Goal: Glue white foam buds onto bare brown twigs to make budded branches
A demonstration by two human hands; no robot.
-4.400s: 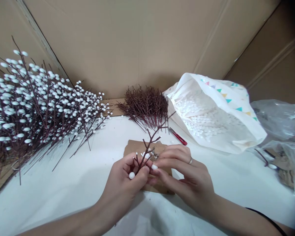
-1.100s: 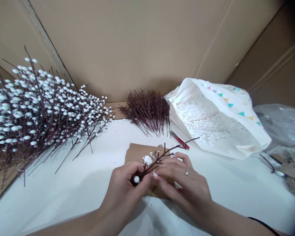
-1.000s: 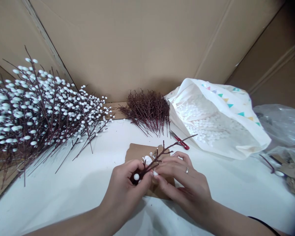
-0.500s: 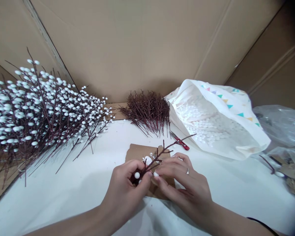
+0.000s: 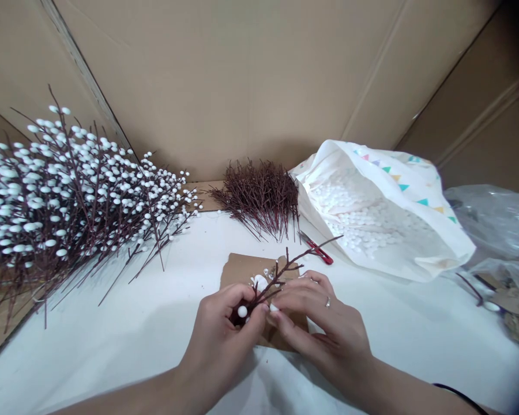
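Note:
My left hand [image 5: 229,328] is closed around a thin brown artificial twig [image 5: 288,266], which slants up to the right with bare side shoots. One white berry [image 5: 242,312] shows beside the left fingers. My right hand [image 5: 322,323], wearing a ring, pinches another white berry [image 5: 274,308] between thumb and fingertips, right by the left thumb and the twig. Whether that berry touches a shoot is hidden by the fingers. Beneath both hands lies a piece of brown cardboard [image 5: 237,268] bearing a white blob [image 5: 259,282], perhaps glue.
At the left lies a large heap of twigs with white berries [image 5: 90,184]. Bare brown twigs [image 5: 262,196] are piled at the back. A red-handled cutter [image 5: 322,253] lies beside an open white bag [image 5: 450,248] of loose berries. Clear plastic bags [image 5: 493,213] sit far right; cardboard walls [image 5: 242,75] stand behind.
Almost nothing differs. The twig and both hands have shifted very slightly, and the right fingers still hold the white berry close to the left thumb.

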